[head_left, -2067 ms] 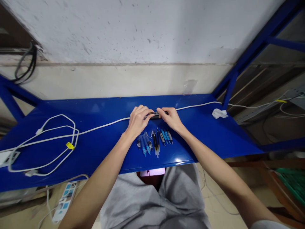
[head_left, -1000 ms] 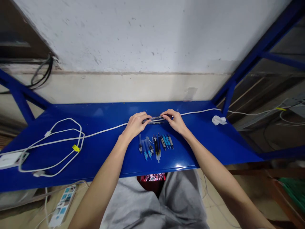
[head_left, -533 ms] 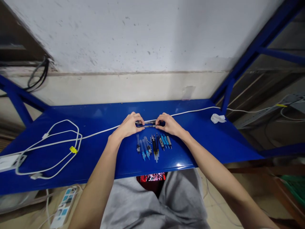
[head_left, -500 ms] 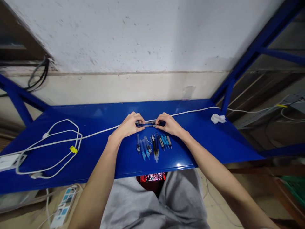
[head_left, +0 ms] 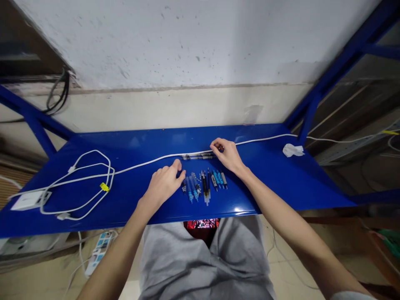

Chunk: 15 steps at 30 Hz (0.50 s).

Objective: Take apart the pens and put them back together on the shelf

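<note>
Several clear pens with dark parts [head_left: 196, 157] lie crosswise on the blue shelf, just in front of a white cable. My left hand [head_left: 167, 177] is open, with thumb and index finger apart, beside the left end of the clear blue barrels [head_left: 191, 187]. At the right end of the crosswise pens is my right hand [head_left: 225, 153], its fingers curled and thumb near the index; whether it grips anything is hidden. In front lie thin dark refills [head_left: 205, 185] with tips pointing away, and blue and grey grip pieces [head_left: 219, 179] to their right.
A white cable [head_left: 140, 163] crosses the blue shelf [head_left: 262, 187] and loops at the left by a white adapter [head_left: 28, 201]. Crumpled white tissue [head_left: 293, 150] lies at the right. Blue metal posts rise at both ends; a wall stands behind. A power strip [head_left: 99, 252] is below.
My left hand has let go of the crosswise pens and moved back toward the barrels. My right hand has shifted slightly up and right. The view has moved a little.
</note>
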Tool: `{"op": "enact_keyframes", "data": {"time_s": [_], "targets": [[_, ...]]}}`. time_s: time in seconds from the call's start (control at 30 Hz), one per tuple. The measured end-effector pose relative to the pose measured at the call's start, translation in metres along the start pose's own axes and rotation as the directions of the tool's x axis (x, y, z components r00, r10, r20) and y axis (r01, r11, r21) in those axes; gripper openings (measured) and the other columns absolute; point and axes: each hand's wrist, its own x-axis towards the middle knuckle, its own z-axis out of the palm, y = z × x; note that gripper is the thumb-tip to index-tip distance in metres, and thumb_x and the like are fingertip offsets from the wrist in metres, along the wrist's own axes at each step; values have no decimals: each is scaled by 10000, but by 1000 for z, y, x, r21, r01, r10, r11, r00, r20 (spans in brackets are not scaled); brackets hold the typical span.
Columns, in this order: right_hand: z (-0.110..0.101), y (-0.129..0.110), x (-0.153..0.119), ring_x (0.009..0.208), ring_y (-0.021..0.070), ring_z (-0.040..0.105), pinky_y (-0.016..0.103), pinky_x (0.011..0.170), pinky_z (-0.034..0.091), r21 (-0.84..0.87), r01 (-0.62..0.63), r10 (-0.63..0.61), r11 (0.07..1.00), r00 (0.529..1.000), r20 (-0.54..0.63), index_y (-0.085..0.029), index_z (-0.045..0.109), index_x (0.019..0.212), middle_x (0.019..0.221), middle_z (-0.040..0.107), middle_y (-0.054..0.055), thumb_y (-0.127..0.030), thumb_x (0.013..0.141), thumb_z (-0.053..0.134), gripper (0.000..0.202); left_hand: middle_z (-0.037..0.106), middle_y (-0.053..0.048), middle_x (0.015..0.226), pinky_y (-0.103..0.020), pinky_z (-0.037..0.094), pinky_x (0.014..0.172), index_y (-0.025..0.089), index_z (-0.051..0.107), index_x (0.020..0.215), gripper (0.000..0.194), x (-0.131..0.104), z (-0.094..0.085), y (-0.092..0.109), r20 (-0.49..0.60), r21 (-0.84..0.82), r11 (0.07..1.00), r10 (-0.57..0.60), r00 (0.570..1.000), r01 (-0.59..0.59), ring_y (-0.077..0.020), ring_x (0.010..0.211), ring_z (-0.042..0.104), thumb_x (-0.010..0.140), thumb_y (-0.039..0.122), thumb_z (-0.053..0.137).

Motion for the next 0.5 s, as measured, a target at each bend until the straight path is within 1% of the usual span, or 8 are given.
{"op": "enact_keyframes", "data": {"time_s": [0.07,0.13,0.2,0.27,0.37,0.4,0.47,0.5], "targets": [[1,-1,-1,662,169,533,298,664,382,-1,-5,5,1000,1000,16,-198,686,903,731,645,18,-299,952,573,160,663,-41,680,-310,396,618,250,584,1081,183,0,5,7,-8,95,994,46,999,-45,-259,624,659,970,362,492],[1,-2,-1,654,166,530,296,661,380,3,-10,10,1000,1000,19,-197,686,900,718,638,13,-305,953,569,169,661,-32,671,-299,399,615,245,579,1107,178,4,8,11,-21,127,987,102,995,-99,-233,594,651,954,277,494],[0,-2,-1,651,166,527,295,658,379,3,-14,13,1000,1000,14,-197,686,899,711,633,12,-310,954,565,175,643,-8,642,-283,392,598,251,585,1089,182,8,11,10,-37,102,983,154,987,-149,-210,572,637,926,217,511],[-1,-3,-1,652,168,525,297,656,378,3,-18,18,1000,1000,0,-198,684,897,711,631,14,-315,955,563,178,629,9,623,-277,380,576,257,602,1042,169,12,11,6,-61,50,984,176,982,-173,-203,574,634,902,195,532],[-2,-2,-1,647,166,519,298,653,376,7,-31,32,999,999,-30,-199,679,891,710,624,14,-318,958,561,181,654,3,638,-286,379,565,249,645,912,95,23,2,-6,-123,-28,986,160,980,-164,-206,602,646,864,197,582],[-3,-2,0,638,163,513,298,649,375,10,-36,37,999,998,-42,-198,677,886,702,615,11,-319,958,563,181,666,-3,646,-294,393,578,244,658,861,71,29,-3,-9,-167,-50,987,140,976,-151,-209,614,651,854,205,599],[-3,-2,0,618,157,499,296,640,370,17,-45,46,999,997,-61,-197,673,877,683,595,3,-318,957,565,181,671,-8,638,-306,428,607,241,693,854,95,44,-16,-12,-279,-106,985,101,955,-135,-206,606,644,860,221,601],[-3,-2,0,613,155,494,296,637,368,20,-48,49,999,997,-64,-197,672,875,677,588,0,-318,957,566,181,679,-9,653,-307,450,632,241,714,890,122,53,-22,-12,-324,-147,977,101,941,-156,-199,615,645,879,237,593]]}}
